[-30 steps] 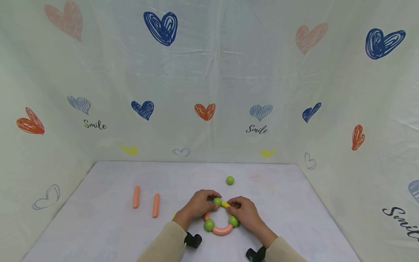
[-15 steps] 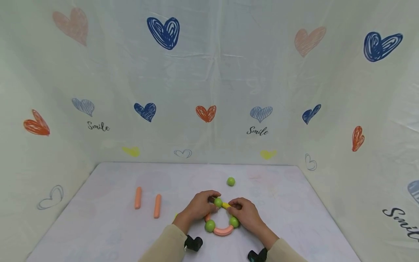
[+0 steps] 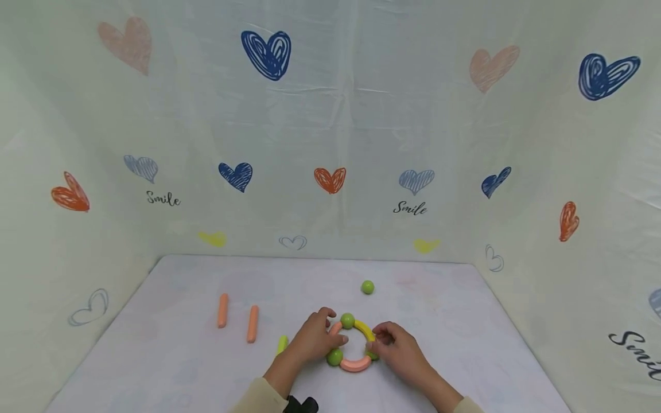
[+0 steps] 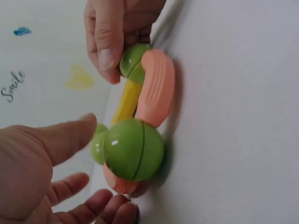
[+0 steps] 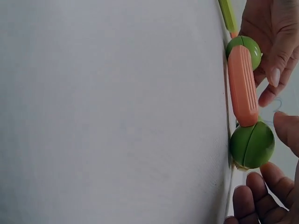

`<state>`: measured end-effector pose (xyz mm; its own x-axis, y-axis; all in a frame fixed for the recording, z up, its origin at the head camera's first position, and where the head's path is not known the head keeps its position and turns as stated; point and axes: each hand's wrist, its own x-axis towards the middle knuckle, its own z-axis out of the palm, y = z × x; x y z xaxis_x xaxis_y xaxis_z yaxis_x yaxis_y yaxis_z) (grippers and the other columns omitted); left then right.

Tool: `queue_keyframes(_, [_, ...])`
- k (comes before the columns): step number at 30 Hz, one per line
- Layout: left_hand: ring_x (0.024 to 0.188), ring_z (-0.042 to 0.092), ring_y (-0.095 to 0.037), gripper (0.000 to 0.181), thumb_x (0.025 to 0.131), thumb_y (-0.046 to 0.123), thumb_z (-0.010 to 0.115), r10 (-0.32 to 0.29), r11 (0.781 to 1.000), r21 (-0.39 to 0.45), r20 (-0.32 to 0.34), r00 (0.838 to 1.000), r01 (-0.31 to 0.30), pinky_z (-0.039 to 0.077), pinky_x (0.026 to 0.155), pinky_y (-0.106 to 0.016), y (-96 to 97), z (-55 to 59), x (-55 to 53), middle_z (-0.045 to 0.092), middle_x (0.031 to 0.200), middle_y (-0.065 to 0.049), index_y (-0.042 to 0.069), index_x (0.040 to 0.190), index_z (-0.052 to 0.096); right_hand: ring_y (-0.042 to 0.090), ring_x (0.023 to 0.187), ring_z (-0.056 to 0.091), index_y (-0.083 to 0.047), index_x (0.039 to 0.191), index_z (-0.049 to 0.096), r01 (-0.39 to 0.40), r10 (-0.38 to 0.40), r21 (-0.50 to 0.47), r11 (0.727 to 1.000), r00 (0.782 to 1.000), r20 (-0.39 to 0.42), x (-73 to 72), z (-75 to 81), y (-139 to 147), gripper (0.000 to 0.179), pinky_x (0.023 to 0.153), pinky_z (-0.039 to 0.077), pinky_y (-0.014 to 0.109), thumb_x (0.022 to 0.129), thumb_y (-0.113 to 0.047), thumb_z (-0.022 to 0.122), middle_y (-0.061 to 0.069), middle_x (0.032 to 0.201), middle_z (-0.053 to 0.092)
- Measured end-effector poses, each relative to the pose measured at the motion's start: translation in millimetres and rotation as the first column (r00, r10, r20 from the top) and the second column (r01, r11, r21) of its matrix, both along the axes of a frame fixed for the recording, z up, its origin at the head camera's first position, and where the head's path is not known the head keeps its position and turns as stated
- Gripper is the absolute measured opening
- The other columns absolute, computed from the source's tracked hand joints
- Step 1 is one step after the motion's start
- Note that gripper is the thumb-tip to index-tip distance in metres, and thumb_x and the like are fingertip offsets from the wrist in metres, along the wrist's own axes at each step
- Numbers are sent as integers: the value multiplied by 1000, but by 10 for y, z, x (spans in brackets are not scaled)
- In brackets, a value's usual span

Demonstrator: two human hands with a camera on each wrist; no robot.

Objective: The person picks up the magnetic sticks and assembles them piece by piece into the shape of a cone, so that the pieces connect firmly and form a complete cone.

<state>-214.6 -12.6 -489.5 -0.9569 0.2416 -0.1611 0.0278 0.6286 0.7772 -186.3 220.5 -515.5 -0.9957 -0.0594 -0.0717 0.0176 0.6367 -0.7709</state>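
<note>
A ring of curved rods joined by green balls lies on the table in the head view. It has a yellow rod (image 3: 365,329), a salmon-pink front rod (image 3: 355,365), another pink rod (image 3: 335,328) on the left, and green balls at the far joint (image 3: 348,320) and left joint (image 3: 334,357). My left hand (image 3: 314,338) is spread around the ring's left side; the left wrist view shows its thumb and fingers apart near a ball. By the right-hand ball (image 5: 252,144), my right hand (image 3: 400,348) has thumb and fingers parted, partly covering that joint.
A loose green ball (image 3: 368,287) lies beyond the ring. Two straight orange rods (image 3: 222,310) (image 3: 252,324) lie to the left. A yellow-green rod (image 3: 282,343) sits beside my left forearm, partly hidden. A heart-printed curtain (image 3: 330,115) rises behind and beside the table.
Both hands have let go of the far ball and yellow rod. The left hand has drawn back to the ring's left side, and the right has come down to the right joint. The view shifted slightly.
</note>
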Motion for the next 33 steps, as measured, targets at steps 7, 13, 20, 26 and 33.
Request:
queue_keyframes(7, [93, 57, -23, 63, 87, 19, 87, 9, 1000, -3, -6, 1000, -9, 54, 81, -46, -13, -2, 154, 59, 109, -12, 2, 138, 55, 14, 95, 58, -14, 106, 68, -71, 73, 34, 997, 996, -48, 72, -26, 52, 37, 80, 50, 26, 86, -39, 87, -3, 102, 64])
queue_keyframes(13, [108, 56, -31, 66, 83, 33, 90, 22, 998, -52, -81, 996, -26, 52, 93, -55, 32, -65, 277, 59, 117, -15, 5, 133, 59, 12, 89, 59, -14, 105, 71, -14, 16, 28, 1000, 997, -75, 38, -37, 61, 32, 76, 50, 24, 87, -35, 87, -3, 98, 66])
queue_keyframes(20, [100, 50, -22, 49, 83, 39, 91, 7, 998, -54, -173, 985, -16, 50, 80, -38, 92, -135, 430, 56, 113, -7, 9, 115, 69, 10, 92, 62, -12, 112, 76, 32, -30, 24, 999, 995, -98, -59, -42, 73, 28, 79, 53, 26, 91, -29, 84, -4, 99, 69])
queue_keyframes(26, [93, 45, -17, 35, 87, 36, 87, -11, 999, -43, -187, 982, 3, 41, 69, -28, 54, -151, 517, 53, 108, 0, 15, 109, 69, 12, 100, 65, -13, 121, 76, 44, -40, 48, 998, 996, -85, -146, -48, 82, 33, 87, 55, 36, 93, -30, 81, -2, 106, 72])
queue_keyframes(33, [101, 54, -17, 25, 88, 29, 86, 92, 987, -105, -264, 960, -124, 52, 82, -35, -188, -47, 579, 64, 110, 2, 20, 107, 72, 14, 100, 65, -11, 124, 75, 59, -57, 31, 998, 997, -50, -177, -41, 52, 34, 86, 56, 38, 94, -28, 80, 0, 108, 72])
